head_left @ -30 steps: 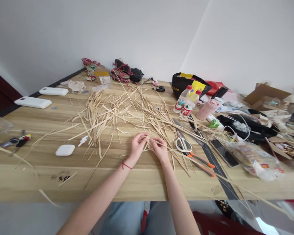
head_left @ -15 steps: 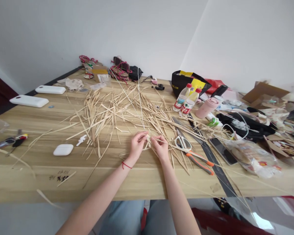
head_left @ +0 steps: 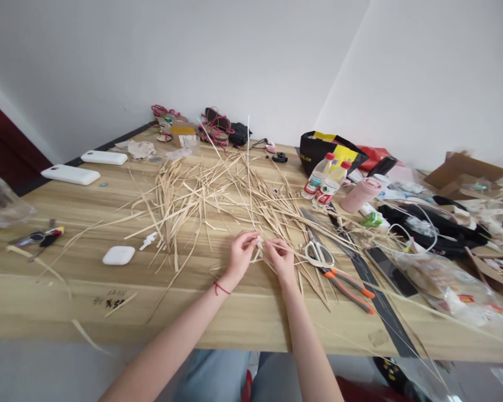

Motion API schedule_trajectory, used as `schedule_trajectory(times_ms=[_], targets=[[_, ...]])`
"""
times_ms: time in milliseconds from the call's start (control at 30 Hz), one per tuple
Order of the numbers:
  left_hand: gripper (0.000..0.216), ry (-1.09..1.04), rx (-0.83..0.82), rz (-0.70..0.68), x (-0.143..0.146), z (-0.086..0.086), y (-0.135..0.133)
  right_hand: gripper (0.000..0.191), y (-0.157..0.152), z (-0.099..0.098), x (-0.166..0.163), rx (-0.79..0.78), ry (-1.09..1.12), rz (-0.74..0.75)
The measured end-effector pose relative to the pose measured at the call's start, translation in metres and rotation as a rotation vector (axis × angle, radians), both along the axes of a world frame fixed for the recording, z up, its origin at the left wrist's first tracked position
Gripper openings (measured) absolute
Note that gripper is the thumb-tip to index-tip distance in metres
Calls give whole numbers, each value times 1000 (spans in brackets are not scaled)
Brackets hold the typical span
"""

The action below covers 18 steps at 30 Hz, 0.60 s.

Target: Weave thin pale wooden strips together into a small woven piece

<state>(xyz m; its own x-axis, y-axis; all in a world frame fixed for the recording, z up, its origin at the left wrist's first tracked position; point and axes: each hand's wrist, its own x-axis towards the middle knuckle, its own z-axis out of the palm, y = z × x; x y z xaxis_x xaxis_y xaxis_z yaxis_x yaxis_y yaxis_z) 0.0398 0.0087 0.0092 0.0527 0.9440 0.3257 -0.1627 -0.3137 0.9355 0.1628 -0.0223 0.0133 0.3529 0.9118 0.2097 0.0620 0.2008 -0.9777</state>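
My left hand (head_left: 240, 254) and my right hand (head_left: 280, 258) meet above the wooden table (head_left: 243, 312), both pinching the same small bundle of pale straw strips (head_left: 260, 244). Long thin strips rise from that pinch towards the back wall. A big loose heap of straw strips (head_left: 209, 195) lies just behind my hands. A red string circles my left wrist. White-handled scissors (head_left: 318, 252) and orange-handled pliers (head_left: 347, 283) lie just right of my right hand.
A white earbud case (head_left: 118, 255) lies to the left, two white power banks (head_left: 70, 174) at the far left. Two bottles (head_left: 323, 183), a pink cup (head_left: 360, 195), a black bag (head_left: 327, 152), a phone (head_left: 389, 269), a plastic bag (head_left: 440, 285) and cardboard clutter the right side.
Both hands stay closed on the straw bundle with only small finger shifts. The view has drifted, so everything sits slightly right and lower than before.
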Motion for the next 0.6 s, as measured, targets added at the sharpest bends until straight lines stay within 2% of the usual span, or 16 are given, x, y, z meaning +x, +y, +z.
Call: schedule_trajectory(times_ms=[367, 600], targets=[[17, 5, -7, 16, 0, -4, 2, 27, -1, -1, -3, 19, -59, 42], [19, -8, -38, 0, -1, -6, 5, 25, -2, -1, 0, -36, -11, 88]])
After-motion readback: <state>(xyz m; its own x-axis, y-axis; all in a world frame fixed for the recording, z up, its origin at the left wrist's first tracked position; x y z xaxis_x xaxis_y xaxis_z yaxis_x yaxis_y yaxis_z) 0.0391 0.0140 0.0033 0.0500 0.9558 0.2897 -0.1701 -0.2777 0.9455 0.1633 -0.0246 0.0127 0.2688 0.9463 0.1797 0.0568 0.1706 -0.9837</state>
